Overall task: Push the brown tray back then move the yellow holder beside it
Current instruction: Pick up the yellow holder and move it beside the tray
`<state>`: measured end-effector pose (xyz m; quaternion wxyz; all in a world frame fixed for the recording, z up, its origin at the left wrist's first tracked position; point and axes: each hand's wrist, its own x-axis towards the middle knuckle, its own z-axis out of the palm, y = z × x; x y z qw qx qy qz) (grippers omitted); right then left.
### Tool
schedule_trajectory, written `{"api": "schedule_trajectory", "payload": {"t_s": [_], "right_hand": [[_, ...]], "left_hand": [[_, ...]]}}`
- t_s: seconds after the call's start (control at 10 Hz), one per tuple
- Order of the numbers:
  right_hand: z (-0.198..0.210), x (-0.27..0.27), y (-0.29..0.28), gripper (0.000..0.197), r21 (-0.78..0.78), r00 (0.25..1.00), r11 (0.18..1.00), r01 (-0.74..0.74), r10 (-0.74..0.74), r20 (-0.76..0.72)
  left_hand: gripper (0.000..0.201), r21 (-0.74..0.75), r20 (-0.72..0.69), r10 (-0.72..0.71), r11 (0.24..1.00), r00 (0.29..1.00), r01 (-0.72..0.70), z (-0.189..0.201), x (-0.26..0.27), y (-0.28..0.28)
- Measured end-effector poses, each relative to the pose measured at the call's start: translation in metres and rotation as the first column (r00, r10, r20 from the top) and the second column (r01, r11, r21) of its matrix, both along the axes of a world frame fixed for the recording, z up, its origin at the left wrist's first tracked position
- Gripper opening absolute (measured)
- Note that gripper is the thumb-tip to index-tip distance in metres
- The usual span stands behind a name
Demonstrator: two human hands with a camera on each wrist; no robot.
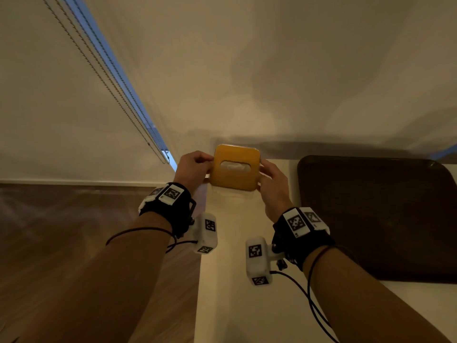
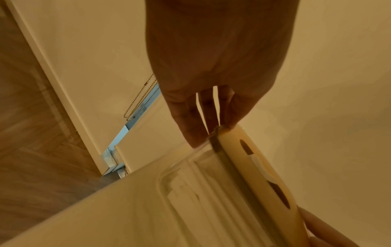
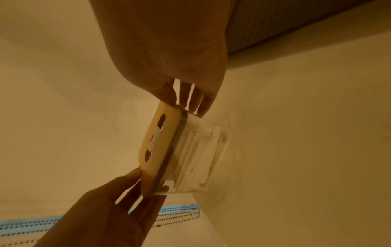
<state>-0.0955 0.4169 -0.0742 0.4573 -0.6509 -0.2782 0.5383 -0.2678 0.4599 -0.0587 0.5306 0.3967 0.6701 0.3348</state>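
I have both hands on the square yellow-lidded tissue holder with its clear plastic body (image 1: 234,167): my left hand (image 1: 193,167) pinches its left edge, thumb on the lid rim and fingers (image 2: 190,127) against the clear wall below, and my right hand (image 1: 273,180) clamps the opposite edge the same way, fingertips (image 3: 197,103) at the seam where lid meets box. The holder sits at the far left corner of the white glossy tabletop (image 1: 242,305), close to the wall; whether it is lifted or resting I cannot tell. I judge it light and rigid, with smooth, slippery walls, so the seam under the lid's lip is the safest purchase, and the lid may be loose. White tissue shows through the oval slot. The dark brown rounded-corner tray (image 1: 380,219) lies well to the right, its far edge near the wall.
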Motion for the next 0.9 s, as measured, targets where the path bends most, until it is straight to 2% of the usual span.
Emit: {"api": "schedule_trajectory", "payload": {"t_s": [0.4, 0.7, 0.9], "right_hand": [[-0.001, 0.005, 0.013, 0.043, 0.044, 0.992, 0.991, -0.128, 0.127, 0.027], [-0.001, 0.01, 0.014, 0.037, 0.073, 0.989, 0.986, -0.148, 0.148, -0.001], [-0.004, 0.01, 0.017, 0.042, 0.05, 0.989, 0.988, -0.149, 0.148, 0.031]], "left_hand": [[0.019, -0.009, 0.015, 0.059, 0.998, 0.998, -0.059, 0.0, 0.0, -0.004], [0.015, 0.006, 0.023, 0.07, 0.997, 0.997, -0.071, 0.0, 0.002, -0.005], [0.012, 0.013, 0.038, 0.06, 0.998, 0.997, -0.06, 0.001, 0.003, -0.005]]}}
